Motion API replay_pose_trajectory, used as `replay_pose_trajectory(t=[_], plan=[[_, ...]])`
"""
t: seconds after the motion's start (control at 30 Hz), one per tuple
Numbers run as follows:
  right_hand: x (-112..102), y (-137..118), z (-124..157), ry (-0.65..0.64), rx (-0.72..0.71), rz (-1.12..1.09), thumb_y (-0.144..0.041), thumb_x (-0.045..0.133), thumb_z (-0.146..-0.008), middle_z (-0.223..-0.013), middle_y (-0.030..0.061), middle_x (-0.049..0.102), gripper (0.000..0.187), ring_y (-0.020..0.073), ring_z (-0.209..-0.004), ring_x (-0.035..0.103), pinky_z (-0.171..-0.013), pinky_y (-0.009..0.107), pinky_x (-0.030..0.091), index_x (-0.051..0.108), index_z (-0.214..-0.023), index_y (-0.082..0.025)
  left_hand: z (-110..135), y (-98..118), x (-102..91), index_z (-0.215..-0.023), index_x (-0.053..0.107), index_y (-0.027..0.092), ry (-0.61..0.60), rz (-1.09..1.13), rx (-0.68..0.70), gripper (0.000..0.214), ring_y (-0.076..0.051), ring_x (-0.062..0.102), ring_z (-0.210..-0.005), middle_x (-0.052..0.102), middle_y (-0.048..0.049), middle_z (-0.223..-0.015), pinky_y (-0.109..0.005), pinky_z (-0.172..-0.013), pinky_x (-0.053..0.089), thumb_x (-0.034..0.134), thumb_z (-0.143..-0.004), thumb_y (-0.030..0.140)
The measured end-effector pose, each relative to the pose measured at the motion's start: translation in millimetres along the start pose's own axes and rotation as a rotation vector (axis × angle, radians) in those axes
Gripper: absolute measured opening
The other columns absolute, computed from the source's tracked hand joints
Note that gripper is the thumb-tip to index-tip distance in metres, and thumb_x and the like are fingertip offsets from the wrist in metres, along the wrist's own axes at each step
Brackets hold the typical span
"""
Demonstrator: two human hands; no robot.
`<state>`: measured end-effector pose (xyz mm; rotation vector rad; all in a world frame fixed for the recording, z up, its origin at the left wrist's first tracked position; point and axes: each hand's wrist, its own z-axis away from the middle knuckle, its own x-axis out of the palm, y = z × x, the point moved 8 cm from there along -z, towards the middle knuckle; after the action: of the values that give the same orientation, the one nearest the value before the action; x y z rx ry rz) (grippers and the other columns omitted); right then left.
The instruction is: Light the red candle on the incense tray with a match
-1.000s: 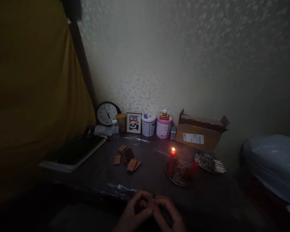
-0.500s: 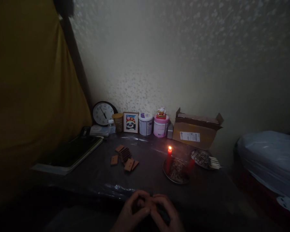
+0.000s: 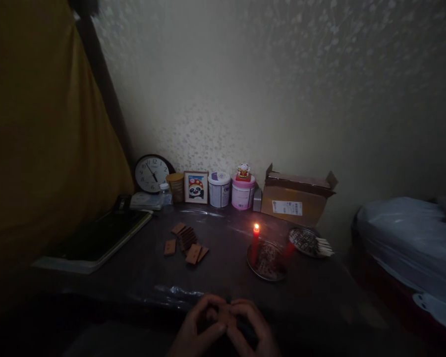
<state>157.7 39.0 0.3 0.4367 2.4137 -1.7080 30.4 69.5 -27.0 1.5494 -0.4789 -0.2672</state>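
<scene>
My left hand (image 3: 204, 320) and my right hand (image 3: 250, 322) meet at the table's near edge, fingertips together. Pinched between them is a small flat brown piece, apparently a tile (image 3: 225, 314); dim light and fingers hide most of it. Ahead on the table, similar brown tiles (image 3: 193, 253) with reddish marks lie scattered around a row of tiles standing on edge (image 3: 187, 239). A lit red candle (image 3: 255, 243) stands upright on a round metal plate (image 3: 262, 275) to the right.
A second plate (image 3: 301, 238) holds pale sticks (image 3: 324, 247). Along the wall stand a clock (image 3: 152, 173), a framed panda picture (image 3: 196, 188), two tubs (image 3: 219, 191), a figurine (image 3: 244, 172) and a cardboard box (image 3: 295, 201). A large book (image 3: 96, 243) lies left, beside a yellow curtain (image 3: 52, 124).
The view has shifted slightly, so the table things appear a little further left. Both hands stay together at the near edge, fingers barely moved.
</scene>
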Motion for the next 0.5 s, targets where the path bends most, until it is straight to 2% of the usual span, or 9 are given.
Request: replay_pose_trajectory(t=[0.27, 0.5], plan=[[-3, -10, 1, 0.009, -0.02, 0.013, -0.037, 0.062, -0.078, -0.095, 0.0029, 0.065, 0.015, 0.0153, -0.089, 0.063, -0.079, 0.02, 0.048, 0.064, -0.084, -0.024, 4, 7, 4.2, -0.095, 0.059, 0.021, 0.005, 0.018, -0.031, 0.033, -0.015, 0.052, -0.073, 0.058, 0.0016, -0.074, -0.026, -0.067, 0.037, 0.067, -0.069, 0.039], [-3, -6, 5, -0.013, -0.054, 0.033, -0.032, 0.062, -0.077, -0.098, 0.0033, 0.063, 0.014, 0.0155, -0.092, 0.062, -0.082, 0.021, 0.046, 0.063, -0.089, -0.024, 7, 15, 9.4, -0.095, 0.058, 0.021, -0.026, -0.01, -0.029, 0.033, -0.016, 0.053, -0.074, 0.057, 0.001, -0.077, -0.026, -0.068, 0.039, 0.066, -0.07, 0.041]])
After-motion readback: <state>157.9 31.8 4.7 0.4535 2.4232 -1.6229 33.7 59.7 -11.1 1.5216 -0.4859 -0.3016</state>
